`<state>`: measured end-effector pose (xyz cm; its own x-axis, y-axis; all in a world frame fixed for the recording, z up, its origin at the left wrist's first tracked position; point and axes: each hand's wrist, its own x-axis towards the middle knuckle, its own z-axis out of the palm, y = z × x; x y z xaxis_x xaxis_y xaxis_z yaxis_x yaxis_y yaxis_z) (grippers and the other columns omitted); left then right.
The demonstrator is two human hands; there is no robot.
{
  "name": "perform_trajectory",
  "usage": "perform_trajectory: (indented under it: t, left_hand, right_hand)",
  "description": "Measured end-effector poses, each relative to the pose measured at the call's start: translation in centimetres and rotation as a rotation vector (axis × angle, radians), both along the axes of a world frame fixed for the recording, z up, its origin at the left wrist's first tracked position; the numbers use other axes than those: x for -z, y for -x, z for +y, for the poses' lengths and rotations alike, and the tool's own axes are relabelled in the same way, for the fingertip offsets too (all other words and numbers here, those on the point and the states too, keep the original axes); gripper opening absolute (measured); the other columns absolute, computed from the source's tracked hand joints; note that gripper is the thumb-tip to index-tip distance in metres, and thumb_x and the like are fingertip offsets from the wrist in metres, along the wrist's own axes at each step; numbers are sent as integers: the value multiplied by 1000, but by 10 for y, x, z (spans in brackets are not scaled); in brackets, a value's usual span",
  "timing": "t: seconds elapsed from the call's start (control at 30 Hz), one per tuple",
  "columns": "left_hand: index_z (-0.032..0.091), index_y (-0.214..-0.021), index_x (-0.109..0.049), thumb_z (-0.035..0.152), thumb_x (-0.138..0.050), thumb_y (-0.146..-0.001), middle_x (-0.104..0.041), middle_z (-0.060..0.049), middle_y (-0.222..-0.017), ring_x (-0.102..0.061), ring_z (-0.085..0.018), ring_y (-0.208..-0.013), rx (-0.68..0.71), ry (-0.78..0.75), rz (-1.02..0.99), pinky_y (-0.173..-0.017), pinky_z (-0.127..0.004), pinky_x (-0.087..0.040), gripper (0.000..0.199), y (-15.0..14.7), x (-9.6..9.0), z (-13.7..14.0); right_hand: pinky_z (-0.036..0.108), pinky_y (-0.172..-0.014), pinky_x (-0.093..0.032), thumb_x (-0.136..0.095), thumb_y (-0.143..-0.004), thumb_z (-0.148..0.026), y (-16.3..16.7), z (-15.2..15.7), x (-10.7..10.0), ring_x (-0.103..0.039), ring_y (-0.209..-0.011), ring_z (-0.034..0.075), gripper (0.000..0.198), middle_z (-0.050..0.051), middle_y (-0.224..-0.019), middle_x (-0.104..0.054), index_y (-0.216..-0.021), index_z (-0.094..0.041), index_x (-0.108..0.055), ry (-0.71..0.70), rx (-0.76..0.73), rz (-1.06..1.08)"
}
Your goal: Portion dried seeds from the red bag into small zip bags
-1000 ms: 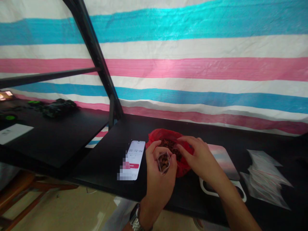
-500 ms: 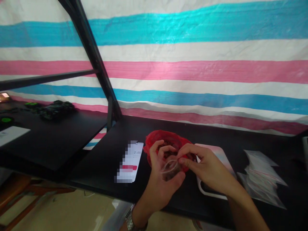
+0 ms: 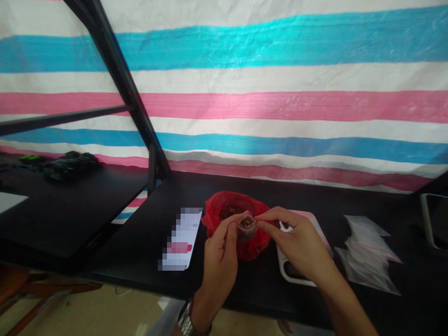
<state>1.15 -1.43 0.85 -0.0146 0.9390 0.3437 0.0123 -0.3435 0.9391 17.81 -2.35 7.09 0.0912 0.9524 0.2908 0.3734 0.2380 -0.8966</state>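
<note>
A small clear zip-lock bag hangs between both hands, its mouth spread into a rounded opening with brown bits visible inside. My left hand pinches the left side of the rim between thumb and fingers. My right hand grips the right side of the rim the same way. Just behind and below the small bag, a red plastic bag stands open on the black table, holding dark brown dried pieces. Under my right forearm lies a pale, pink-edged kitchen scale, partly covered.
A phone with a lit screen lies left of the red bag. Several flat zip-lock bags are piled at the right, with a dark-screened device beyond. A black metal frame rises at the left before a striped sheet.
My left hand has gone from fingers spread around the small bag to pinching its rim. The bag's mouth now faces me, held on both sides. The view has shifted slightly right.
</note>
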Motion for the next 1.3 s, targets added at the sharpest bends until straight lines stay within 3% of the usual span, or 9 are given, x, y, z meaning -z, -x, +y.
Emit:
perform_trajectory:
  t: [0.1,0.23,0.5,0.63,0.83,1.03,1.13,1.3]
  left_hand:
    - [26,-118,-82,43,-53,-110,-84,-5,-123,-80,-23,-114,-49,-32,2,-97,-32,-65,35,1,0,-2]
    - [27,-115,-83,44,-55,-109,-82,-4,-128,-79,-21,-116,-27,-44,-29,-100,-31,-63,33,1,-1,-4]
    - [20,-113,-82,58,-64,-101,-84,-10,-118,-79,-26,-110,-21,140,-188,-99,-37,-63,44,-1,0,4]
    - [20,-110,-81,60,-69,-97,-84,-9,-110,-79,-25,-100,-3,167,-221,-91,-35,-65,45,-1,-1,4]
    - [19,-93,-81,62,-75,-91,-81,-5,-82,-76,-20,-73,-110,153,-237,-71,-30,-64,43,0,-10,4]
    - [19,-89,-80,61,-76,-90,-81,-5,-80,-76,-20,-71,-113,168,-246,-67,-29,-64,42,-3,-11,3]
    - [19,-96,-79,58,-80,-87,-83,-6,-89,-79,-21,-78,-97,183,-286,-71,-29,-65,40,-6,-9,4]
    - [19,-99,-75,49,-89,-79,-85,-6,-96,-81,-23,-90,79,258,-414,-86,-35,-66,39,-12,-8,7]
  right_hand:
    - [33,-68,-52,-75,-85,-28,1,-2,-2,-65,-70,20,11,2,-76,-78,-82,-28,-86,-31,32,-21]
    - [33,-73,-54,-75,-86,-27,5,-5,-6,-66,-73,20,11,1,-77,-78,-82,-28,-85,-91,39,-23]
    - [34,-72,-56,-75,-88,-33,16,-10,-8,-70,-74,22,12,3,-84,-81,-88,-28,-86,-32,104,4]
    - [34,-74,-58,-76,-87,-37,19,-10,-5,-70,-75,22,14,3,-82,-81,-88,-27,-86,-25,129,28]
    - [35,-75,-60,-76,-85,-36,14,-2,3,-73,-78,22,20,5,-88,-82,-99,-25,-85,-12,84,119]
    - [33,-76,-59,-72,-86,-31,18,0,8,-70,-77,20,17,2,-87,-79,-100,-25,-79,10,6,140]
    - [32,-75,-57,-70,-87,-30,20,0,10,-68,-76,19,14,1,-84,-75,-98,-25,-75,-7,21,160]
    - [32,-76,-56,-72,-87,-33,17,3,16,-68,-82,20,24,2,-91,-74,-110,-25,-72,19,-5,230]
